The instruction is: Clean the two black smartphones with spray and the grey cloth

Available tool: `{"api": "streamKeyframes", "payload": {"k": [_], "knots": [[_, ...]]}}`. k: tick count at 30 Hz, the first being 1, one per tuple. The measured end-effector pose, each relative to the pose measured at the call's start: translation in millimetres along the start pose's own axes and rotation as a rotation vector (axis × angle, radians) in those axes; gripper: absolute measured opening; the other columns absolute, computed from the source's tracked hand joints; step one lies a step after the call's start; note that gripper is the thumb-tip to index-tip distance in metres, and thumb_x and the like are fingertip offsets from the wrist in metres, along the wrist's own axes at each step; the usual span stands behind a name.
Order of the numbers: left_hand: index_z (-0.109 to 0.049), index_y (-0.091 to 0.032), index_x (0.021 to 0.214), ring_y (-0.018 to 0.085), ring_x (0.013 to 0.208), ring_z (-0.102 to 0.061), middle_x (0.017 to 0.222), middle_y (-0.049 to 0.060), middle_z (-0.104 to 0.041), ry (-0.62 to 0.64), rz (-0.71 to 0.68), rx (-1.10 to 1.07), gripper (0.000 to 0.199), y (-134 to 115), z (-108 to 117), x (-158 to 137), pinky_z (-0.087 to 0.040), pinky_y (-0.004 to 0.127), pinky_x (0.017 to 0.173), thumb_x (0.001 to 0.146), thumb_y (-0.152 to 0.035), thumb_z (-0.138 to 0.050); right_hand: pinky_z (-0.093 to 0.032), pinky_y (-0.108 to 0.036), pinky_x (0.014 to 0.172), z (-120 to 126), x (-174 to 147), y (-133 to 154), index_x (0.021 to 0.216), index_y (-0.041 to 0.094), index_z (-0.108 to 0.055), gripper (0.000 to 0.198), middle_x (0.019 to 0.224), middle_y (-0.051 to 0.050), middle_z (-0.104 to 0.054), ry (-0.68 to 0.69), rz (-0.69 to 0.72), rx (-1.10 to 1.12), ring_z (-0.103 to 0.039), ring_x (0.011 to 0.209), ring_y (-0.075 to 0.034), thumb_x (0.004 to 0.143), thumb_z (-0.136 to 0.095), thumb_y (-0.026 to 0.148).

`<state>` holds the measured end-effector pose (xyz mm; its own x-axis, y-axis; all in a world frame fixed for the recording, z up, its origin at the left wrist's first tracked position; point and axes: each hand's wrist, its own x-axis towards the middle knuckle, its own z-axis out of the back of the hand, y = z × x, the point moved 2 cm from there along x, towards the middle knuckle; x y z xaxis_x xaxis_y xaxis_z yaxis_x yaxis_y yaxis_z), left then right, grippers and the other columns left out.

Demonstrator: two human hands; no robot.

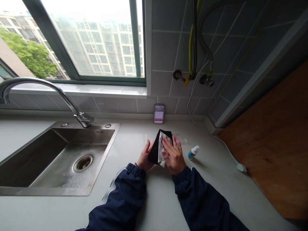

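Observation:
My left hand grips the left edge of a flat black rectangular panel, held tilted above the counter; its exact kind I cannot make out. Across the panel's face lies a pale, wrinkled cloth. Pressing that cloth against the panel are the fingers of my right hand. A small bottle with a white cap and blue label stands to the right of my right hand. Behind that hand a clear flat piece with some pink lies on the counter, partly hidden.
A phone leans upright against the back wall. To the left is a steel sink with a curved faucet under a window. A white cable runs down the wall and along the counter to a plug by the wooden panel.

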<state>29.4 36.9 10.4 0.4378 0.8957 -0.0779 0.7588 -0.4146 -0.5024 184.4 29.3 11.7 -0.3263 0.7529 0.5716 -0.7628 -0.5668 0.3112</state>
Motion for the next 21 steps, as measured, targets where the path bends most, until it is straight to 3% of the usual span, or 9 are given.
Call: {"api": "streamKeyframes", "payload": {"k": [6,12,15,18,21], "knots": [[-0.042,-0.030,0.154,0.026,0.079,-0.074,0.130,0.013,-0.069,0.081,0.122,0.097,0.062,3.2,-5.5,-5.0,-0.062,0.040,0.066,0.099,-0.059,-0.045,-0.023,-0.064,0.121,-4.2,-0.3,-14.3,0.161,0.027,-0.028,0.056,0.167,-0.006,-0.027,-0.092,-0.149,0.099,-0.013,0.156,-0.034,0.108,-0.034,0.041],[-0.041,-0.029,0.154,0.026,0.079,-0.074,0.130,0.013,-0.068,0.033,0.057,0.125,0.057,3.1,-2.6,-7.3,-0.063,0.040,0.058,0.099,-0.041,-0.052,-0.028,-0.054,0.124,-6.1,0.5,-14.4,0.159,0.029,-0.033,0.051,0.171,-0.003,-0.011,-0.147,-0.210,0.279,-0.016,0.156,-0.029,0.109,-0.031,0.035],[-0.043,-0.027,0.152,0.028,0.080,-0.074,0.128,0.014,-0.068,0.030,0.095,0.109,0.057,3.8,-0.5,-7.1,-0.063,0.040,0.056,0.099,-0.044,-0.052,-0.029,-0.051,0.124,-8.8,0.6,-16.5,0.160,0.027,-0.030,0.054,0.170,-0.005,-0.019,-0.170,-0.255,0.373,-0.020,0.156,-0.027,0.108,-0.034,0.038],[-0.044,-0.027,0.152,0.029,0.086,-0.074,0.129,0.015,-0.068,0.033,0.091,0.118,0.056,4.4,0.1,-5.6,-0.063,0.039,0.058,0.100,-0.047,-0.051,-0.036,-0.051,0.120,-15.1,-0.3,-19.8,0.160,0.023,-0.025,0.064,0.164,-0.014,-0.034,-0.233,-0.345,0.505,-0.034,0.151,-0.028,0.104,-0.046,0.045],[-0.040,-0.029,0.154,0.030,0.088,-0.074,0.132,0.016,-0.066,0.050,0.087,0.161,0.060,6.0,-1.4,-4.1,-0.062,0.037,0.058,0.099,-0.053,-0.049,-0.052,-0.047,0.104,-20.1,-1.5,-22.5,0.145,0.021,-0.042,0.061,0.148,-0.019,-0.052,-0.310,-0.489,0.653,-0.055,0.135,-0.030,0.096,-0.059,0.053]]}}
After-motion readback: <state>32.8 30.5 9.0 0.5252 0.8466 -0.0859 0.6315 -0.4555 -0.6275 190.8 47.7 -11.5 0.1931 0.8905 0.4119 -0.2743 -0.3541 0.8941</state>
